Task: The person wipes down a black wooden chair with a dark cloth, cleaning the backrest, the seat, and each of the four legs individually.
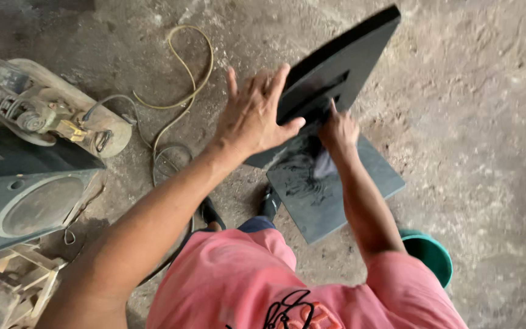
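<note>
Two hands (257, 116) (338, 131), two black panels (336, 67) (336, 195).

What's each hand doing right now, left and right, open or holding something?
Left hand: open, fingers spread, pressed against the tilted black panel.
Right hand: closed on a dark cloth by the panel.

I count two hands, a left hand (254, 113) and a right hand (338, 130). I see two dark flat panels: an upper panel (342, 64) and a lower panel (336, 189). There is one dark speaker cabinet (25, 195), one dusty power tool (44, 113), one yellowish hose (187, 85), one green bucket (430, 253), one wooden frame (22, 280) and one concrete floor (488, 122).
</note>
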